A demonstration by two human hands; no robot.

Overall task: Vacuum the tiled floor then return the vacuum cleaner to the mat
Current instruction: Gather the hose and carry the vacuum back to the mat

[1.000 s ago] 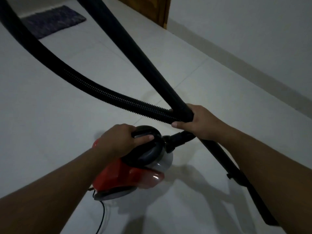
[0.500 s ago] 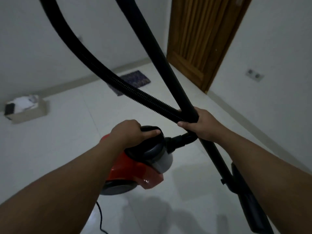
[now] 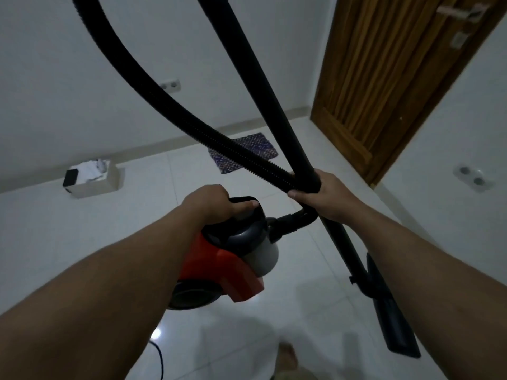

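The left hand (image 3: 208,204) gripped the vacuum cleaner (image 3: 233,259) by its top handle, clear of the floor. The right hand (image 3: 321,196) clasped wand (image 3: 274,105) and hose (image 3: 170,111) together. The mat (image 3: 260,146) lay straight ahead by the wall, its long side across the path, slightly nearer the right hand.

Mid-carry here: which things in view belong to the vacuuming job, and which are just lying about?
Part of the job:
- vacuum cleaner, carried by its handle in the left hand
- hose and tube, gripped together by the right hand
- floor nozzle
- mat by the far wall
- tiled floor

Just lying about:
- cardboard box
- wooden door
- wall sockets
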